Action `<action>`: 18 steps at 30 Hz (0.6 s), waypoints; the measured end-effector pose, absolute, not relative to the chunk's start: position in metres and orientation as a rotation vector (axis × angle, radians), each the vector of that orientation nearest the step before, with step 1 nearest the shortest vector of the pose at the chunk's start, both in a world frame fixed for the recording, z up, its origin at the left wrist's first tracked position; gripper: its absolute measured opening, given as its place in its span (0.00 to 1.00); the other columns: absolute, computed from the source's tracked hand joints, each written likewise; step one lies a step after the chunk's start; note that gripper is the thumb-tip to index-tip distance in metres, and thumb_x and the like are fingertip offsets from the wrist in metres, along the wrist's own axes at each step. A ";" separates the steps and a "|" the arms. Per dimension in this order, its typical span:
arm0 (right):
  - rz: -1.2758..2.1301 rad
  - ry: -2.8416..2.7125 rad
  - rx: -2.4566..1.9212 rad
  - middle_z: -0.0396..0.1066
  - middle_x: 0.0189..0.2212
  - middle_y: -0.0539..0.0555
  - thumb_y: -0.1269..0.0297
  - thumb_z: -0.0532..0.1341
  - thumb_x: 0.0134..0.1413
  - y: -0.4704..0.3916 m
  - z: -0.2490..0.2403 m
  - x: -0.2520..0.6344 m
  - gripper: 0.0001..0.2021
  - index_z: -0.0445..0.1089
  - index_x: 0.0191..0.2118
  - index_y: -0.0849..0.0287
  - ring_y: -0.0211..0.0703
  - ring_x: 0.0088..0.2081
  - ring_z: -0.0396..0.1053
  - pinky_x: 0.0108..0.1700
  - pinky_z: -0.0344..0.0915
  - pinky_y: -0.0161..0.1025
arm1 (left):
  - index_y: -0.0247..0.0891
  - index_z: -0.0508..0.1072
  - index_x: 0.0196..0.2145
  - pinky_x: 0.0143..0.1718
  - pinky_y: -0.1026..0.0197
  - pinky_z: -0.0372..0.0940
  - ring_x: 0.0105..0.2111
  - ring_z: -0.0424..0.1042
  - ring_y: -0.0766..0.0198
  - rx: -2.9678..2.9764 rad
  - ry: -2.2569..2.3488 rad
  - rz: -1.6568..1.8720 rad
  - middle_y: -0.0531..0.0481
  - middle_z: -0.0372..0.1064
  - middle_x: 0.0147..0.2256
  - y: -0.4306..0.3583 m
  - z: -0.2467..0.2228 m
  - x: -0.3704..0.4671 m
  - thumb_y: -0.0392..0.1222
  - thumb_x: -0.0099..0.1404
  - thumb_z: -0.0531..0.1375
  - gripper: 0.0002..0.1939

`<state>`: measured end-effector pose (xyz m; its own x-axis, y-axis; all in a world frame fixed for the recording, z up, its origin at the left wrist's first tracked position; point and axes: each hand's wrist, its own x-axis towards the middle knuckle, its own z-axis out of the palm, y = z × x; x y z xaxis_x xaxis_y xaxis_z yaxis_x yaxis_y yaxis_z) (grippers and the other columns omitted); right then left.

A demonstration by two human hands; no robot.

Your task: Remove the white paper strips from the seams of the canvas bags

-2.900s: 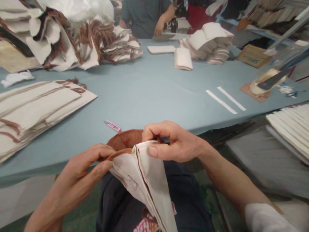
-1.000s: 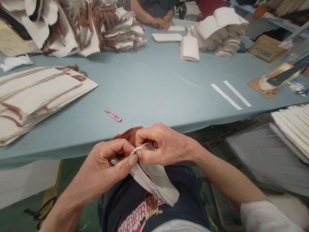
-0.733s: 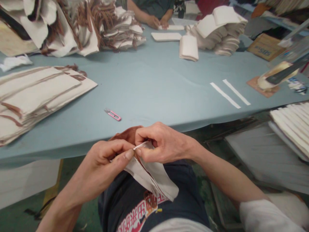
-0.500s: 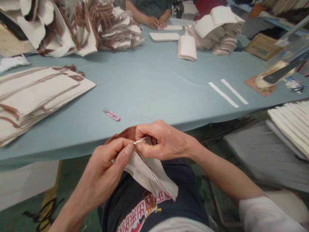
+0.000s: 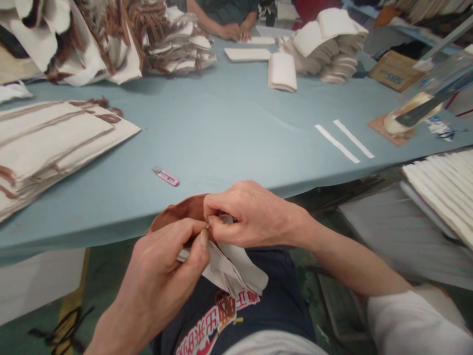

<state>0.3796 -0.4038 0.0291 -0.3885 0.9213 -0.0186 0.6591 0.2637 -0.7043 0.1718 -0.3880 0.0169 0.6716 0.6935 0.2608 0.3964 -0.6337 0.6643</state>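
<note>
A folded white and brown fabric piece (image 5: 236, 271) hangs between my hands, over my lap at the table's front edge. Its brown part (image 5: 177, 209) rests up against the tablecloth behind my fingers. My left hand (image 5: 166, 266) pinches the fabric edge between thumb and forefinger. Right beside it, fingertips nearly touching, my right hand (image 5: 240, 214) pinches the same edge. What lies exactly between the fingertips is too small to make out. On the table just beyond my left hand lies a pair of pink thread snips (image 5: 166, 176).
Stacked white and brown fabric pieces (image 5: 55, 140) lie at the left, with a heap (image 5: 121, 39) behind. Two white strips (image 5: 337, 143) and a glue pot with a brush (image 5: 399, 121) stand right. A co-worker's hands (image 5: 236, 32) rest at the far side near white stacks (image 5: 321, 42).
My fingertips have come closer together at the fabric edge, and my left hand has turned slightly. More of the brown part shows. The whole view has shifted a little.
</note>
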 end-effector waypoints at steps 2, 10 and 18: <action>0.929 -2.071 -1.472 0.63 0.21 0.43 0.70 0.61 0.57 -0.406 0.022 0.378 0.06 0.69 0.29 0.58 0.33 0.24 0.54 0.32 0.46 0.38 | 0.41 0.76 0.30 0.25 0.66 0.61 0.20 0.71 0.70 2.241 0.895 0.675 0.59 0.74 0.22 -0.391 0.014 0.173 0.36 0.72 0.56 0.13; 1.180 -1.818 -1.233 0.69 0.26 0.45 0.62 0.64 0.58 -0.408 0.007 0.388 0.07 0.72 0.33 0.60 0.34 0.29 0.62 0.34 0.54 0.34 | 0.41 0.80 0.32 0.25 0.69 0.64 0.23 0.72 0.68 1.942 0.821 0.522 0.57 0.76 0.25 -0.373 0.014 0.165 0.45 0.76 0.57 0.17; 1.173 -1.937 -1.310 0.68 0.24 0.44 0.64 0.65 0.54 -0.408 0.004 0.386 0.05 0.73 0.31 0.60 0.33 0.27 0.61 0.32 0.51 0.35 | 0.41 0.83 0.36 0.31 0.67 0.69 0.30 0.74 0.63 1.852 0.729 0.283 0.51 0.79 0.31 -0.362 0.013 0.153 0.54 0.79 0.54 0.22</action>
